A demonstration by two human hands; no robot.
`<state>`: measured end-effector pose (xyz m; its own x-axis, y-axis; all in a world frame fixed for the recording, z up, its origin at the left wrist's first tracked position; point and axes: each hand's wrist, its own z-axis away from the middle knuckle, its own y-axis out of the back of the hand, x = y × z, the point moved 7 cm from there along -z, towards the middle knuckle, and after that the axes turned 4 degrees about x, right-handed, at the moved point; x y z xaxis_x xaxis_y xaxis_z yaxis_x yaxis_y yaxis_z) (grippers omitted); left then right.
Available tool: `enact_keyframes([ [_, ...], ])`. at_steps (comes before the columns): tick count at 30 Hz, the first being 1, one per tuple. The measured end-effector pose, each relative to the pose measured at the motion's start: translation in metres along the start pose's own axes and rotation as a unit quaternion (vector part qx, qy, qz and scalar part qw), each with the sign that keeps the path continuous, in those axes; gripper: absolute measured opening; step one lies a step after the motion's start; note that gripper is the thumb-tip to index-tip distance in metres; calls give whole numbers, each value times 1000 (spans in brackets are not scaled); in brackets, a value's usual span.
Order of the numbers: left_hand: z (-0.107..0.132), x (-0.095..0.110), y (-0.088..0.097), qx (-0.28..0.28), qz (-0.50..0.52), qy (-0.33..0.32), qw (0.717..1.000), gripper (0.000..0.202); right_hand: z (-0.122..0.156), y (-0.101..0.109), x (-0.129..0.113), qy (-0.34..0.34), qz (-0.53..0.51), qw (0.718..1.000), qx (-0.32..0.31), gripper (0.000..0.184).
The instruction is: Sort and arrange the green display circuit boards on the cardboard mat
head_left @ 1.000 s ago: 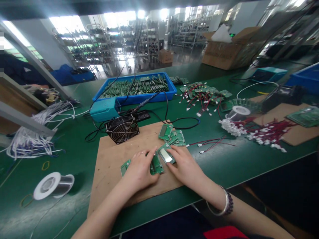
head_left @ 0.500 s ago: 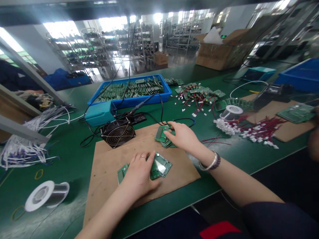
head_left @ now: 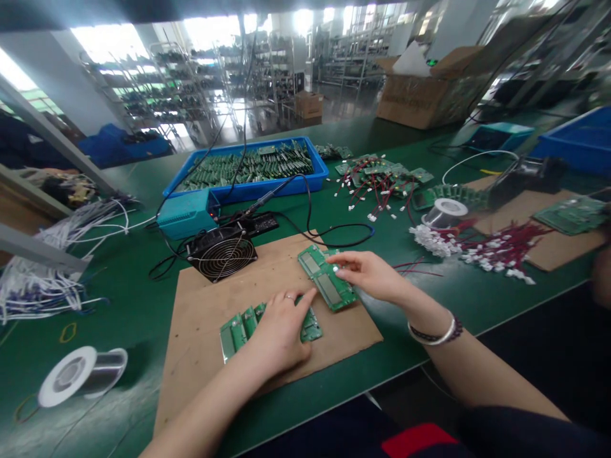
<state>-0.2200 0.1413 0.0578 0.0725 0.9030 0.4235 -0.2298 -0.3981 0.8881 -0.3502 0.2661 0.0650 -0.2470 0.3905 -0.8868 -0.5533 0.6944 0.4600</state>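
Note:
My left hand (head_left: 279,327) lies over a row of green circuit boards (head_left: 230,337) on the cardboard sheet (head_left: 200,362), thumb and fingers spanning them. The hand hides part of the row; overlapping boards show on both sides of it. My right hand (head_left: 372,275) pinches the right edge of a circuit board (head_left: 329,289) with a grey rectangular panel. That board is tilted, and a second board (head_left: 311,259) shows beyond it, also with a grey panel. Whether the right fingers grip both boards I cannot tell.
A black fan (head_left: 224,257), a soldering iron (head_left: 262,198) and a teal box (head_left: 187,213) stand behind the cardboard. Farther back is a blue tray (head_left: 321,181) of boards. Red wires with white connectors (head_left: 436,242) lie right; a solder spool (head_left: 67,378) lies left.
My right hand has drawn boards toward me and to the right, spreading them from their pile. My left hand has shifted slightly right, and more of the row shows beside it.

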Motion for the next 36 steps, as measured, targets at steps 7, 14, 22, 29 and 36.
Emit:
enact_keyframes([
  [7,2,-7,4,26,26,-1,999,92,22,-48,13,-32,70,997,-10,29],
  [14,3,-5,6,2,3,6,1000,88,23,-50,-15,44,179,982,41,19],
  [22,-15,22,6,6,-64,10,998,85,-26,-14,-27,19,281,953,109,41],
  [29,-17,18,2,22,-44,-3,999,83,-25,-9,-8,-17,124,986,111,32],
  [36,-14,10,2,62,4,16,998,93,28,4,22,-93,-45,993,53,28],
])
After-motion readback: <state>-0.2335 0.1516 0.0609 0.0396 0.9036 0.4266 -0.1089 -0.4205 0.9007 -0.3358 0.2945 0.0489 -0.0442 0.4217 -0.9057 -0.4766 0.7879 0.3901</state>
